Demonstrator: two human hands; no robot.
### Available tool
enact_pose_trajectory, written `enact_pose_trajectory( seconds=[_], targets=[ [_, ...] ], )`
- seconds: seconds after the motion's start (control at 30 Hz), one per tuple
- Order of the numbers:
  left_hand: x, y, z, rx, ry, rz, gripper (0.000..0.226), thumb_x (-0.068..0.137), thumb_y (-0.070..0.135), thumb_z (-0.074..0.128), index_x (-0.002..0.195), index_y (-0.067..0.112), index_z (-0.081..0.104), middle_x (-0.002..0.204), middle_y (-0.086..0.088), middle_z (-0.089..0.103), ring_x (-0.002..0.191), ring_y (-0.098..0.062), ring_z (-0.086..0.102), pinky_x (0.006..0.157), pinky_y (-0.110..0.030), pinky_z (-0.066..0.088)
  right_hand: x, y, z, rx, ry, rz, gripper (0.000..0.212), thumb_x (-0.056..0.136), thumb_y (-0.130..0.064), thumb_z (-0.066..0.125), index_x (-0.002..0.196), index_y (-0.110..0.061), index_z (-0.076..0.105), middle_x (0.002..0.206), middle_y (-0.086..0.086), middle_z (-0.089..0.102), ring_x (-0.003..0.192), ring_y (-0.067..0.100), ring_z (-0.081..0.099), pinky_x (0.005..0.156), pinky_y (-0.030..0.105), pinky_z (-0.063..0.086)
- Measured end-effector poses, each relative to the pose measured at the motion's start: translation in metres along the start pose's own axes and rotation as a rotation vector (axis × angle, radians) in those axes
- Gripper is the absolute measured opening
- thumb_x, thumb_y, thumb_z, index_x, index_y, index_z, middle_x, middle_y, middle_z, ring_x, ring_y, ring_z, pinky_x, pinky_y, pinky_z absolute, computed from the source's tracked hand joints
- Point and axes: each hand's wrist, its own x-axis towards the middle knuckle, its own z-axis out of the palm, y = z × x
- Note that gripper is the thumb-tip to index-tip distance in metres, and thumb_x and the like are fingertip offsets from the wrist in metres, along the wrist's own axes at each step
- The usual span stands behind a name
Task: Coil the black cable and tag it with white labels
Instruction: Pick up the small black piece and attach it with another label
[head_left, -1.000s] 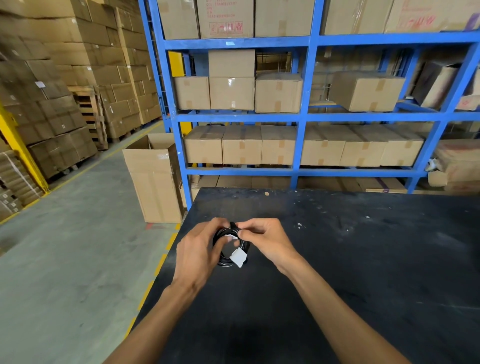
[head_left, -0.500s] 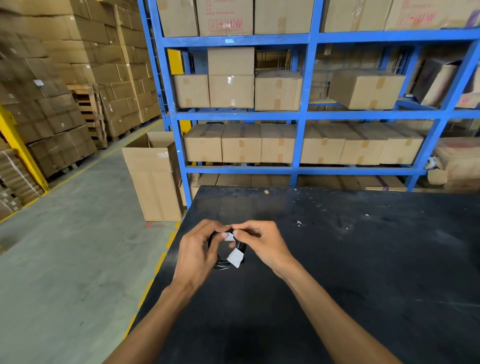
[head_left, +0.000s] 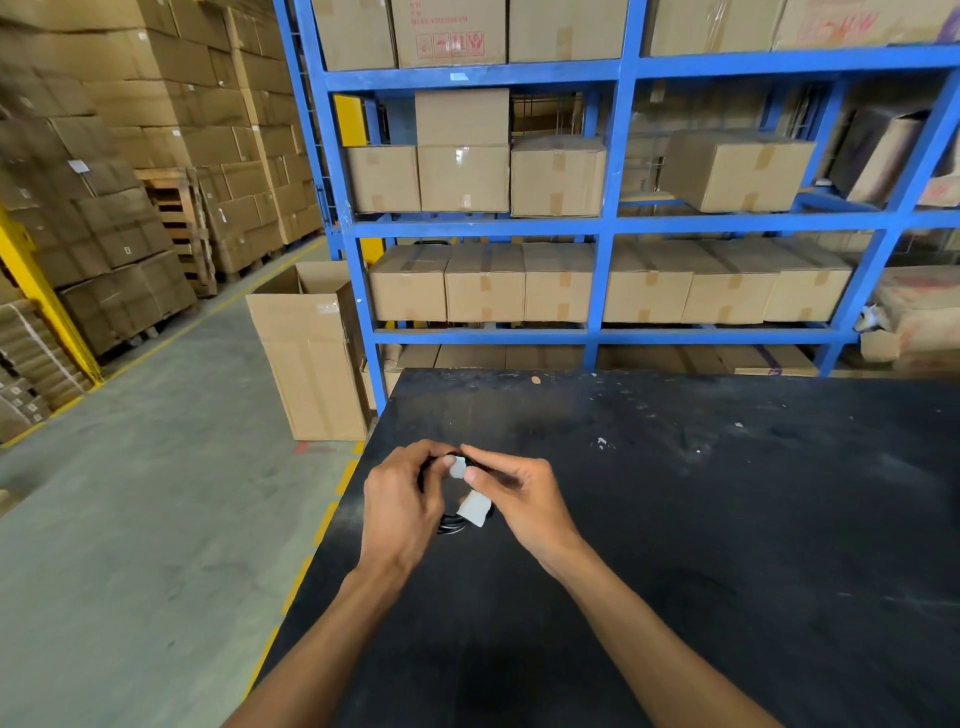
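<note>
Labelling is the step in hand, as far as I can judge: the black cable (head_left: 451, 521) is already wound into a small coil and held just above the near left part of the dark counter (head_left: 727, 519), between both hands. The left hand (head_left: 402, 501) curls around the coil's left side, gripping it, so most of the loop is hidden behind the fingers. The right hand (head_left: 514, 493) pinches a small white label (head_left: 458, 466) at the top of the coil between thumb and forefinger, apparently pressing it closed around the strands. A second, larger white label (head_left: 475, 508) hangs lower on the coil, just below the right thumb. Whether the upper tag is fully wrapped I cannot tell. The next move probably calls for a firm squeeze to seal that tag while the left hand keeps the loops from springing apart.
</note>
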Motion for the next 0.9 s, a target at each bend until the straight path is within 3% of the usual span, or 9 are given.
enact_pose_trajectory(
  seconds=[0.13,0.23,0.37,0.6,0.67,0.77,0.9],
  targets=[
    [0.002,-0.001,-0.001,-0.157,-0.045,-0.086,0.011,0.089,0.019,0.069,0.092,0.026,0.076,0.083,0.018,0.075,0.069,-0.005,0.068,0.064,-0.018,0.052,0.004,-0.002,-0.004,-0.004,0.031,-0.045,0.025,0.089,-0.001,0.071,0.113,-0.009,0.076,0.108,0.004,0.079,0.103,0.019,0.074,0.091,0.029,0.057],
    [0.003,-0.001,-0.003,-0.242,-0.074,-0.089,0.007,0.088,0.022,0.071,0.091,0.028,0.074,0.086,0.019,0.074,0.081,-0.005,0.07,0.068,-0.015,0.052,0.007,-0.006,-0.003,0.02,0.051,-0.047,0.019,0.087,0.0,0.073,0.105,-0.006,0.078,0.101,0.011,0.079,0.095,0.027,0.076,0.084,0.042,0.061],
    [0.003,-0.002,-0.002,-0.215,-0.096,-0.052,0.01,0.09,0.021,0.068,0.093,0.027,0.075,0.088,0.019,0.075,0.083,-0.007,0.07,0.072,-0.016,0.052,0.007,-0.012,0.002,0.01,0.108,-0.066,0.02,0.085,0.0,0.075,0.091,-0.018,0.08,0.089,0.009,0.08,0.079,0.027,0.078,0.07,0.034,0.063],
    [0.005,-0.003,0.0,-0.131,-0.064,0.018,0.013,0.091,0.022,0.066,0.097,0.029,0.076,0.086,0.014,0.075,0.077,-0.006,0.068,0.067,-0.017,0.051,0.006,-0.014,0.008,-0.151,0.188,-0.095,0.011,0.085,-0.001,0.075,0.091,-0.009,0.081,0.084,0.003,0.08,0.076,0.022,0.077,0.078,0.047,0.063],
    [0.004,-0.003,0.001,-0.115,-0.024,-0.001,0.012,0.09,0.019,0.067,0.094,0.027,0.075,0.084,0.012,0.074,0.073,-0.006,0.067,0.065,-0.016,0.051,0.006,-0.014,0.009,-0.182,0.184,-0.117,0.011,0.085,-0.003,0.075,0.09,-0.01,0.081,0.083,0.001,0.08,0.074,0.024,0.077,0.076,0.043,0.063],
    [0.004,-0.001,0.003,-0.15,-0.022,-0.065,0.013,0.089,0.024,0.069,0.086,0.036,0.072,0.081,0.017,0.073,0.071,-0.005,0.068,0.064,-0.014,0.05,0.006,-0.01,0.008,-0.165,0.185,-0.116,0.01,0.086,-0.004,0.074,0.09,-0.01,0.081,0.082,0.0,0.08,0.071,0.023,0.076,0.066,0.027,0.059],
    [0.008,-0.006,-0.001,-0.301,-0.192,-0.153,0.005,0.087,0.029,0.072,0.091,0.028,0.075,0.088,0.014,0.075,0.088,-0.009,0.07,0.079,-0.022,0.055,0.009,-0.004,0.002,-0.051,0.2,0.003,0.013,0.086,-0.002,0.074,0.097,-0.008,0.079,0.088,0.006,0.08,0.065,0.017,0.075,0.064,0.02,0.056]
  ],
)
